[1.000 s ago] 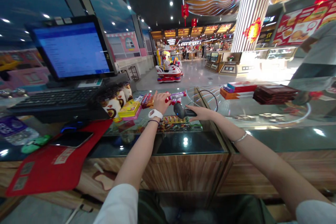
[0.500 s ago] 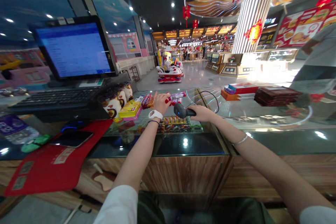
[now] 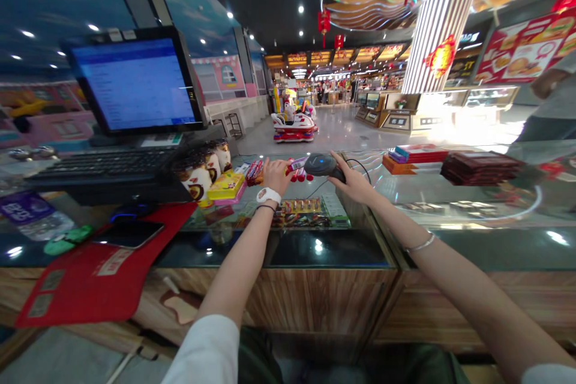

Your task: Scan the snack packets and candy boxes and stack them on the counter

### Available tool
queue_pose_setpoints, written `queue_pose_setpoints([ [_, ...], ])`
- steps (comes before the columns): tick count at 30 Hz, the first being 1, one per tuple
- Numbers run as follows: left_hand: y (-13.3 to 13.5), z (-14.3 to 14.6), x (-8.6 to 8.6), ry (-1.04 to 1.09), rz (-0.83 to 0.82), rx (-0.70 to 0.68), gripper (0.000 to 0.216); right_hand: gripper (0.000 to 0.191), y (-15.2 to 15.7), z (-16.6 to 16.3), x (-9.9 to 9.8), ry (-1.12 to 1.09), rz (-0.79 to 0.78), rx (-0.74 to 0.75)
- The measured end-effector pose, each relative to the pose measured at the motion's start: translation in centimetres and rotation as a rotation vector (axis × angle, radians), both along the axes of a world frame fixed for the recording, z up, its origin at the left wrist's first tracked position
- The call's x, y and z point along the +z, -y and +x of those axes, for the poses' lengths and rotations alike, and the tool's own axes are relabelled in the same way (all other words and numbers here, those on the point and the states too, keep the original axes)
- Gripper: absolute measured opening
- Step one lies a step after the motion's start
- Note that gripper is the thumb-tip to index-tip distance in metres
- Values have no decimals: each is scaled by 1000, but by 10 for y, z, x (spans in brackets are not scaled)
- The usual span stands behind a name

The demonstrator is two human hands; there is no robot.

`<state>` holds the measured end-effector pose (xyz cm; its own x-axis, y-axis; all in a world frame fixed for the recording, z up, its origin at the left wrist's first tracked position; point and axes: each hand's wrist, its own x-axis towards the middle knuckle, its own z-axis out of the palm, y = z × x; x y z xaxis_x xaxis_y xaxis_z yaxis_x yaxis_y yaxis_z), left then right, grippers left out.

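Observation:
My left hand (image 3: 276, 174) is closed on a slim candy roll (image 3: 297, 164) in a purple-red wrapper, held just above the glass counter. In my right hand (image 3: 353, 181) is a dark barcode scanner (image 3: 320, 163), its head over the right end of the roll. I cannot tell whether the two touch. Several more red-wrapped rolls (image 3: 300, 176) lie on the glass beneath. To the left of my left hand are red snack packs (image 3: 254, 173) and a yellow box (image 3: 226, 184). The scanner's black cable (image 3: 361, 163) loops behind my right hand.
A monitor (image 3: 135, 84) and keyboard (image 3: 101, 168) stand at the left, with a phone (image 3: 130, 234) on a red mat (image 3: 103, 288). Brown packets (image 3: 479, 166) and flat boxes (image 3: 418, 153) lie at the right. A person (image 3: 553, 90) stands beyond the counter.
The scanner has lifted and turned, its head now level over the roll's right end. My left hand still holds the roll, slightly lower. The person at the right has shifted.

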<state>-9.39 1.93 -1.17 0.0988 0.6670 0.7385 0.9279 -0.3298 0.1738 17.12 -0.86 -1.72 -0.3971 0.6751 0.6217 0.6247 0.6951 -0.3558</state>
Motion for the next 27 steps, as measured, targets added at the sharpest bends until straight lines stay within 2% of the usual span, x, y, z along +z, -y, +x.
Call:
queue_pose_setpoints([
  [11, -11, -7, -9, -34, 7, 42, 10, 78, 1, -5, -4, 15, -26, 37],
  [27, -4, -3, -4, -3, 7, 5, 14, 77, 2, -5, -5, 16, -25, 22],
])
